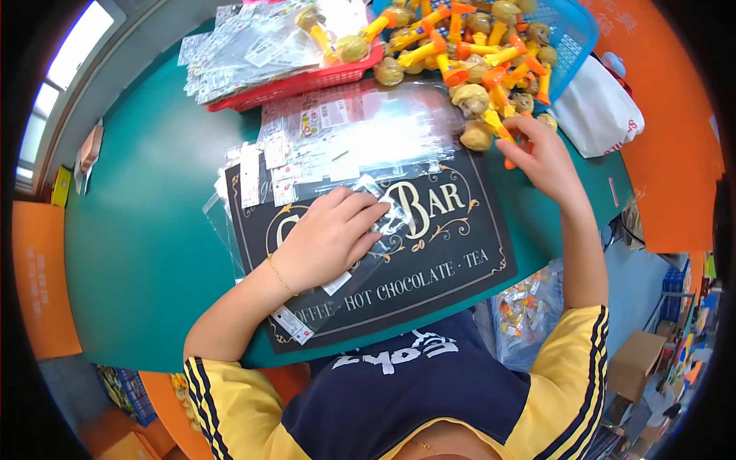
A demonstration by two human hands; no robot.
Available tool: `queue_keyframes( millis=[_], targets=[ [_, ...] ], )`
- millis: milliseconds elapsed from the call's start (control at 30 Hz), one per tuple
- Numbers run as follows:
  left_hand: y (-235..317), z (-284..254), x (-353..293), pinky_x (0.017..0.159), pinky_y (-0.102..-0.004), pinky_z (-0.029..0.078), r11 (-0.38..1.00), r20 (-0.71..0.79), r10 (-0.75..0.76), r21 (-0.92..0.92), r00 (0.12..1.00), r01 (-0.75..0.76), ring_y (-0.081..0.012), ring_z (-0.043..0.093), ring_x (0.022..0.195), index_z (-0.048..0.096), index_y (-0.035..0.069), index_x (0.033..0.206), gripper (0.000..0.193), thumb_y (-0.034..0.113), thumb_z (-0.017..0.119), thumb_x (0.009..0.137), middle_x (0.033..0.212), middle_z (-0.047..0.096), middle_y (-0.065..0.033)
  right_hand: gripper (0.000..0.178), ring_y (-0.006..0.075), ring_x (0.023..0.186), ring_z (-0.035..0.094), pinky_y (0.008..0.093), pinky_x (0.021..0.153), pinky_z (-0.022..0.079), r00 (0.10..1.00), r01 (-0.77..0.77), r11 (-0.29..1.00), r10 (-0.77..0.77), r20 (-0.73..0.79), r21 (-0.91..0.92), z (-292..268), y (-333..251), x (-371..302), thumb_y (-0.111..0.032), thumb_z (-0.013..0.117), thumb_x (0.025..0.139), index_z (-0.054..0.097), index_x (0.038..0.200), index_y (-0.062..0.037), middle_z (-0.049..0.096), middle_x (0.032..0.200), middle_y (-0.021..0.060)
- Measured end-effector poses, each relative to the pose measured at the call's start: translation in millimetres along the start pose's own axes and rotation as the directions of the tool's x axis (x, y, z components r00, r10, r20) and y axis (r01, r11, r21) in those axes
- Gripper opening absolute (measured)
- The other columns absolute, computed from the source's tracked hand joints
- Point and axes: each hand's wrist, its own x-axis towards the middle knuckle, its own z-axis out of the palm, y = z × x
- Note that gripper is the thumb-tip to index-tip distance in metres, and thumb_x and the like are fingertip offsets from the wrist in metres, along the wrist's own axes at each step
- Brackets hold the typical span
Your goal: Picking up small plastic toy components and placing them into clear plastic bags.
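My left hand [326,234] rests on the black printed mat [429,284], its fingers bent over a clear plastic bag [368,257] with a white label strip. The bag lies crosswise beneath the hand, and the palm hides part of it. Farther right, my right hand [543,162] reaches to the near edge of a heap of toys. Its thumb and fingers close round a yellow-and-orange toy [496,126], partly hidden by the hand. Similar toys with round golden heads [469,100] lie beside it.
Flat clear bags [360,138] spread across the mat's far part. Behind them stands a red basket [299,86] with printed packaging. A blue basket [571,50] overflows with toys at the far right. Beside it sits a white bag [598,107]. The table [138,253] is green.
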Motion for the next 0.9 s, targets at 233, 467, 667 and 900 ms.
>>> queue_keyframes(
  millis=[233,467,667,900],
  targets=[
    [-12,4,3,0.087,-0.0386,0.042,0.994,-0.097,0.091,-0.050,0.991,-0.096,-0.0261,0.053,0.100,0.059,0.008,0.100,0.030,0.023,0.070,0.076,0.101,0.057,-0.0067,0.030,0.0166,0.087,0.061,0.0323,0.083,0.050,0.887,-0.409,0.278,-0.101,0.450,0.869,40,-45,-12,-0.023,0.053,0.093,0.051,0.115,-0.0020,0.060,0.090,0.0058],
    [-9,-4,0,0.082,-0.0358,0.040,1.000,-0.006,0.012,-0.023,1.000,-0.012,-0.0240,0.051,0.089,0.058,0.010,0.092,0.030,0.027,0.074,0.073,0.088,0.053,-0.0046,0.027,0.0163,0.104,0.058,0.0273,0.087,0.047,0.743,-0.633,0.165,-0.142,0.654,0.756,102,-64,-4,-0.023,0.050,0.096,0.049,0.114,-0.0034,0.061,0.113,0.0128],
    [-16,-15,-6,0.082,-0.0347,0.039,0.995,0.055,0.018,-0.101,0.998,-0.012,-0.0238,0.051,0.087,0.059,0.011,0.083,0.023,0.024,0.074,0.072,0.084,0.054,-0.0030,0.026,0.0128,0.098,0.059,0.0228,0.082,0.046,0.755,-0.458,0.350,-0.332,0.565,0.817,106,-56,-4,-0.016,0.055,0.094,0.048,0.114,-0.0019,0.064,0.107,0.0117],
    [-16,-15,-8,0.085,-0.0376,0.038,0.991,0.111,0.007,-0.131,0.994,0.007,-0.0242,0.051,0.094,0.058,0.012,0.082,0.014,0.016,0.068,0.074,0.091,0.057,-0.0004,0.027,0.0104,0.088,0.062,0.0210,0.073,0.048,0.785,-0.214,0.583,-0.375,0.493,0.784,91,-55,-6,-0.009,0.060,0.090,0.052,0.114,-0.0007,0.065,0.098,0.0071]
  ],
)
